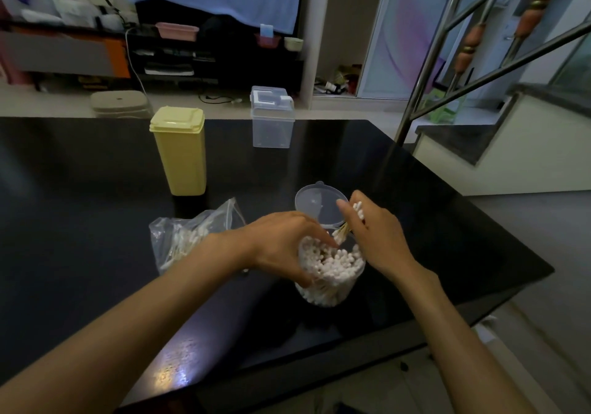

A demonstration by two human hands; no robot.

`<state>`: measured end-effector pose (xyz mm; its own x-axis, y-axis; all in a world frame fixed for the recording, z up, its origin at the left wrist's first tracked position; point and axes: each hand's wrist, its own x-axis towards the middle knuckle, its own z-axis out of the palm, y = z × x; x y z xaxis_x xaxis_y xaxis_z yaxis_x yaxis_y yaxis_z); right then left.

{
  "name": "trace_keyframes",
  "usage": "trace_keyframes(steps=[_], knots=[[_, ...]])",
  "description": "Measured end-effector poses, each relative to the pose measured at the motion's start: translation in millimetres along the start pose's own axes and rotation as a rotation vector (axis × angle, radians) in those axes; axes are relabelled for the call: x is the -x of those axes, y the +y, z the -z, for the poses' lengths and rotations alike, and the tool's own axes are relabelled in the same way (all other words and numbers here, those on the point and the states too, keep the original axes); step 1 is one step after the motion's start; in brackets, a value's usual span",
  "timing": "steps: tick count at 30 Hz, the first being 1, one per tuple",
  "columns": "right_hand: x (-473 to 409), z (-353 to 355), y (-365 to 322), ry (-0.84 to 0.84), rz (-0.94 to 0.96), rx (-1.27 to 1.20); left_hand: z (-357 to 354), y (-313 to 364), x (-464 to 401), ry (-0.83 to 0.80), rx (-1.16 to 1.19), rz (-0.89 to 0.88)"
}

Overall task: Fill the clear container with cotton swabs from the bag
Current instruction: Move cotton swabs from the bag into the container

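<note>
A small bundle of cotton swabs [347,224] is pinched in the closed grip of the right hand [375,237], just above the clear container [329,280]. The container, packed with upright swabs, is clasped at its rim by the left hand [281,244]. The round lid [316,205] lies just behind, and the bag [188,237] rests to the left on the dark bench [96,189].

Upright clear container [332,282] brims with swabs; crumpled bag [188,237] lies beside.
</note>
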<state>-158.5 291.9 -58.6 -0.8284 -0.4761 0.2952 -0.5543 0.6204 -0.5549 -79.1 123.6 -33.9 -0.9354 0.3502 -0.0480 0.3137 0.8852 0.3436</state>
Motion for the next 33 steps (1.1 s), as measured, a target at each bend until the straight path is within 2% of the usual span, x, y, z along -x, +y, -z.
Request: trace_keyframes(steps=[3, 8, 12, 15, 19, 24, 29, 33], knots=[[0.8, 0.4, -1.2, -0.081, 0.109, 0.214, 0.9, -0.9, -0.1, -0.009, -0.001, -0.004], [-1.3, 0.4, 0.6, -0.209, 0.109, 0.298, -0.9, -0.1, 2.0, -0.004, 0.019, -0.005], [2.6, 1.3, 4.4, -0.340, -0.009, 0.147, -7.9, -4.3, 3.4, 0.029, 0.080, 0.004], [6.5, 2.2, 7.6, -0.393, -0.109, -0.103, -16.6, -9.3, 1.6, 0.065, 0.125, 0.023], [8.3, 6.1, 6.7, -0.316, -0.208, -0.434, -24.9, -11.0, 2.0, 0.155, 0.182, 0.022], [12.6, 9.0, 8.5, -0.149, -0.374, -0.692, -42.5, -15.6, 6.8, 0.272, 0.347, 0.096], [5.1, 2.9, 2.4, -0.018, -0.510, -0.810, -42.9, -9.9, 6.3, 0.271, 0.275, 0.116], [1.8, 2.4, 1.7, -0.031, -0.582, -0.867, -28.6, 1.9, -0.5, 0.334, 0.130, 0.118]])
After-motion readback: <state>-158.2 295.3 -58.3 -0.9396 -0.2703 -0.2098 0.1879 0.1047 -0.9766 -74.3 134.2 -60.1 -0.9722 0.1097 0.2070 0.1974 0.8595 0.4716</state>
